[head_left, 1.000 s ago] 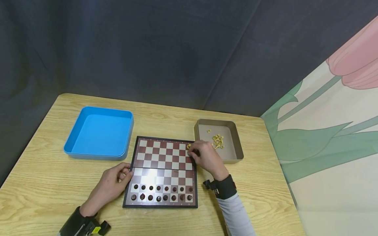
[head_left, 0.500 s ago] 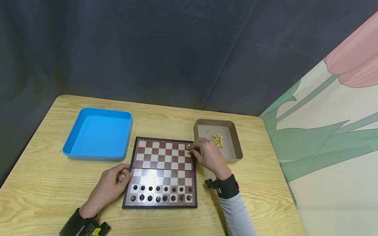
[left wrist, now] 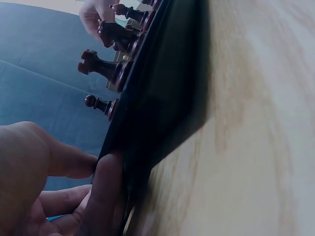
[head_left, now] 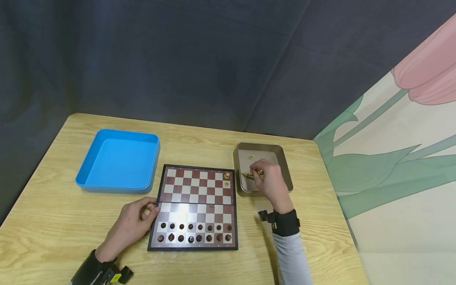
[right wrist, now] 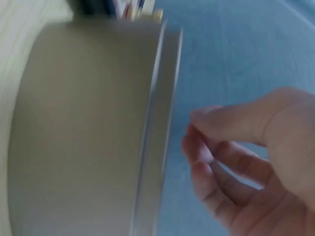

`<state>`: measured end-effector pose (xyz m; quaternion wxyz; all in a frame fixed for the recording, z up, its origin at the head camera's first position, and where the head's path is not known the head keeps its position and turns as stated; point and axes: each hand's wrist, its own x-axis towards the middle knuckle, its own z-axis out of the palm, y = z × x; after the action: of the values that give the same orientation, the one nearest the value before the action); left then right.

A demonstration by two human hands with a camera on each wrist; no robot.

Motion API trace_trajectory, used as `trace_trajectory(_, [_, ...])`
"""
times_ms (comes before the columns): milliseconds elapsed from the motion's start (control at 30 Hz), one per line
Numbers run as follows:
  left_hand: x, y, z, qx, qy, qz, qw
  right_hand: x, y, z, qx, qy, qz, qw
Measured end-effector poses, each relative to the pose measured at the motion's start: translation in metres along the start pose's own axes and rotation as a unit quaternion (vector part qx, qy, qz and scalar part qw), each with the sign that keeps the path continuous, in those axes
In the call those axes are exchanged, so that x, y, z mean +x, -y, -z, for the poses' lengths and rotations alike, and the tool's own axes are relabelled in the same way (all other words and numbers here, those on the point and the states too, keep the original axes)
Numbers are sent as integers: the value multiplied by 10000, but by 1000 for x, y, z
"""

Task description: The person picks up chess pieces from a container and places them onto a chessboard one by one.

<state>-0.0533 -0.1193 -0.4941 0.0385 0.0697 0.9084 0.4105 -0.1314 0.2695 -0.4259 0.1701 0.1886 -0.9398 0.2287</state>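
My left hand (head_left: 133, 219) pinches the left edge of a chessboard (head_left: 194, 190); in the left wrist view thumb and finger meet at its dark rim. Two rows of dark chess pieces (head_left: 191, 239) stand along the near side. At the far right corner is a larger gold chess piece (head_left: 227, 175), with a gold pawn (head_left: 227, 183) just nearer. My right hand (head_left: 272, 180) reaches over the beige-brown box (head_left: 289, 180), fingertips loosely bent close above a pile of gold chess pieces (head_left: 247, 175). Nothing shows between these fingers in the right wrist view.
A blue tray (head_left: 121, 160) sits at the far left of the wooden table (head_left: 199, 138). One gold piece (head_left: 251, 157) lies apart from the pile in the box. A dark curtain (head_left: 178, 63) hangs behind the table, and a flower-patterned cloth (head_left: 399, 174) is at the right.
My right hand has let go of the gold pawn on the board and moved right, over the box. The left hand has stayed at the board's edge.
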Motion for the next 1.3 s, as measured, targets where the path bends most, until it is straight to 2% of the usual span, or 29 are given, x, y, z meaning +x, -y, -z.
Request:
trace_trajectory(233, [1,1,-1,16,-19,16,10000,-5,-19,7,-603,-158,-600,9962])
trace_trajectory(433, [1,0,-1,41,20,62,10000,-11,-32,4,-1109,-56,-1123,9875])
trace_trajectory(567, [1,-1,0,40,54,131,9999,-13,-39,1,-1219,29,-1362,9831])
trace_trajectory(1067, [1,0,-1,94,12,85,9999,-16,-57,-13,-1264,114,-1436,9815])
trace_trajectory(1300, [0,-1,-1,-113,161,288,9994,-16,-54,-14,-1307,136,-1675,9771])
